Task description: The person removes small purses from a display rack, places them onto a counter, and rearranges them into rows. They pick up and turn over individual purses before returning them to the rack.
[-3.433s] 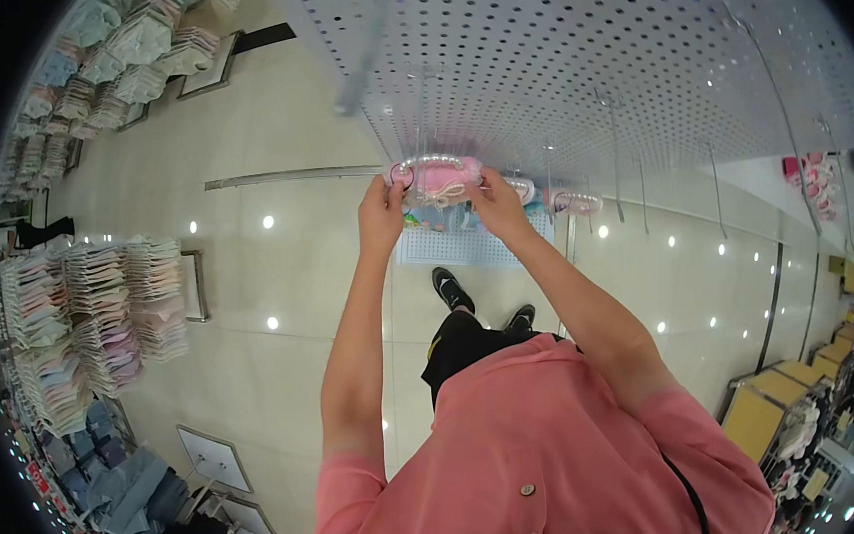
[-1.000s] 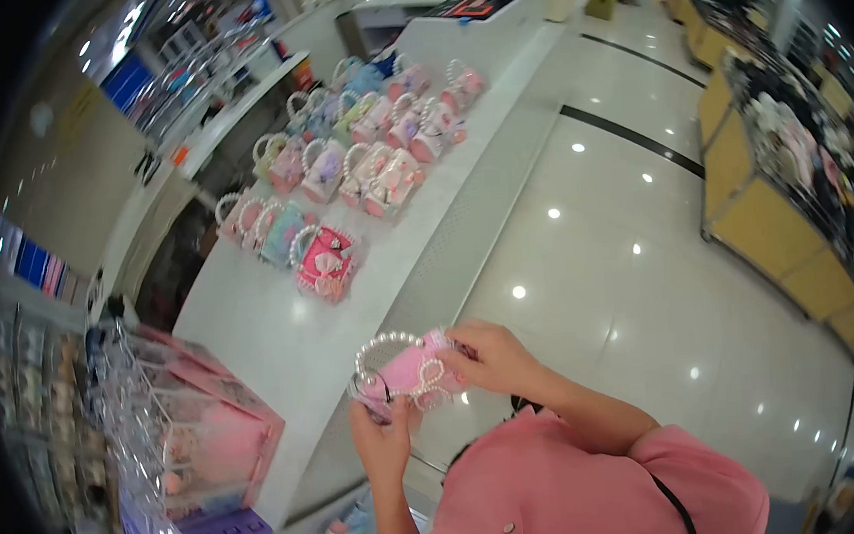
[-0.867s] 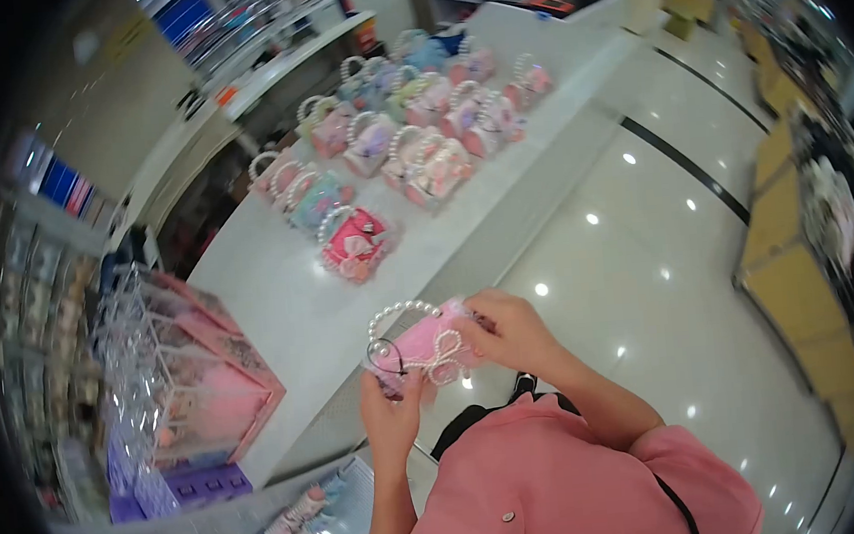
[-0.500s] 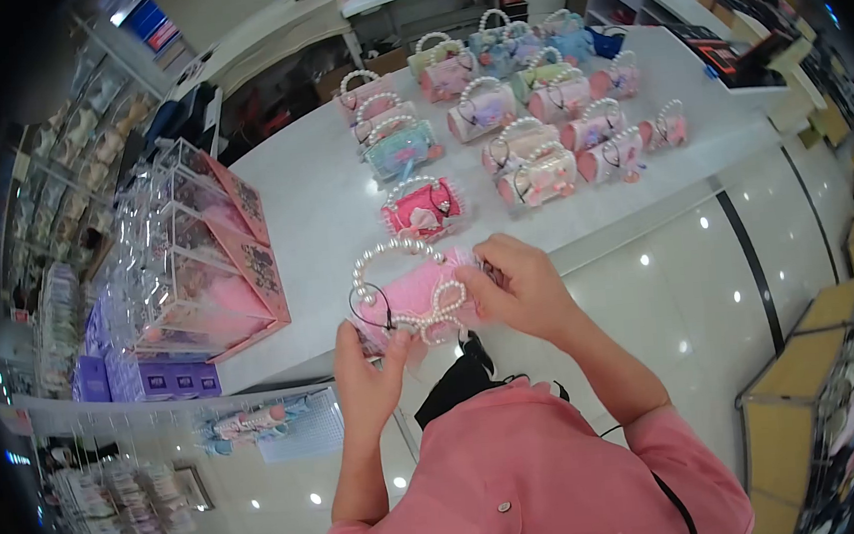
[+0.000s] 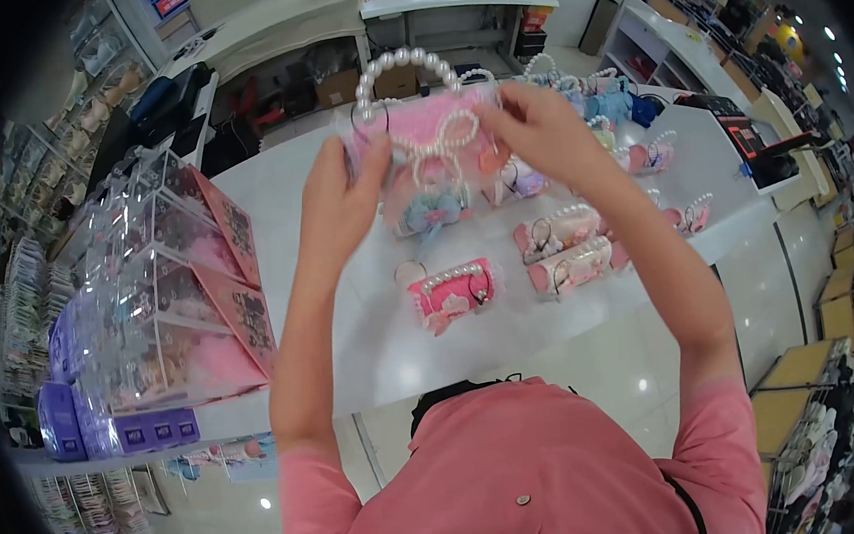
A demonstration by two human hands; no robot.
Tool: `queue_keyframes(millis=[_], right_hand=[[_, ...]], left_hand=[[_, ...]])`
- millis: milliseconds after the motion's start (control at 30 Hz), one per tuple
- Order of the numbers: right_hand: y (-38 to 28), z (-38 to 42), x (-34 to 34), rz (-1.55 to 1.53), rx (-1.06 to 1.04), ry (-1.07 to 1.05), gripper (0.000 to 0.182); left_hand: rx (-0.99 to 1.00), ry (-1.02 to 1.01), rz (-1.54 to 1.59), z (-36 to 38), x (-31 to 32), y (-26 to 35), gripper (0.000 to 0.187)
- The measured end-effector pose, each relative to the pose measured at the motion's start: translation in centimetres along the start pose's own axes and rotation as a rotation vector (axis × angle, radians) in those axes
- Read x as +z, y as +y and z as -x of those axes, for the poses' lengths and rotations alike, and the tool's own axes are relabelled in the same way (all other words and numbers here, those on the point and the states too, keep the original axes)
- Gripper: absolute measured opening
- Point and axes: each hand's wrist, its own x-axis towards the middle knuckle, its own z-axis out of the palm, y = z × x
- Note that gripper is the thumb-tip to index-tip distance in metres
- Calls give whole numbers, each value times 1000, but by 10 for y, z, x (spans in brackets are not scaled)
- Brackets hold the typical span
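Note:
A pink handbag (image 5: 421,122) with a pearl handle and a pearl bow is held up above the white counter, wrapped in clear plastic. My left hand (image 5: 346,188) grips its left end, the thumb on the front. At its right end, my right hand (image 5: 541,127) has its fingers closed round the edge. Below lies a hot-pink small bag (image 5: 454,293) with a white bow. Directly beneath the held bag a teal bag (image 5: 431,209) shows in part. Pale pink bags (image 5: 570,268) rest further right, and the held bag and my right arm hide some others.
Clear boxes with pink panels (image 5: 184,296) are stacked on the counter's left side. Purple packages (image 5: 144,430) lie below them. A black and orange device (image 5: 738,137) stands at the counter's right end. Behind are a white desk (image 5: 456,2) and dark bags (image 5: 159,107).
Both hands have raised the pink bag up and away from my body, over the counter. The view has shifted, so the hot-pink bag appears lower in the frame.

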Motion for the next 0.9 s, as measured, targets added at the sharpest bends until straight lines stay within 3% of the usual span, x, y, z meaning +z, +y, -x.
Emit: queue_keyframes(millis=[200,467,600,767,900], right_hand=[[46,-142,16,155,-66,69,28],[136,-265,84,-216,264,-52,42],[192,-284,128,-435,386,-159,49],[246,-285,176,-338,497,-154,57],[240,-265,184,-230,528,-174,63]], left_hand=[[-12,43,-65,-147,11,-45,66],[-73,30,-54,-252,65,-151,73],[-190,-91,-4,-264,102,-221,74],[-378,-291,-24,-250,124,-276,74],[-406,-143,-63,-219,137,-288,76]])
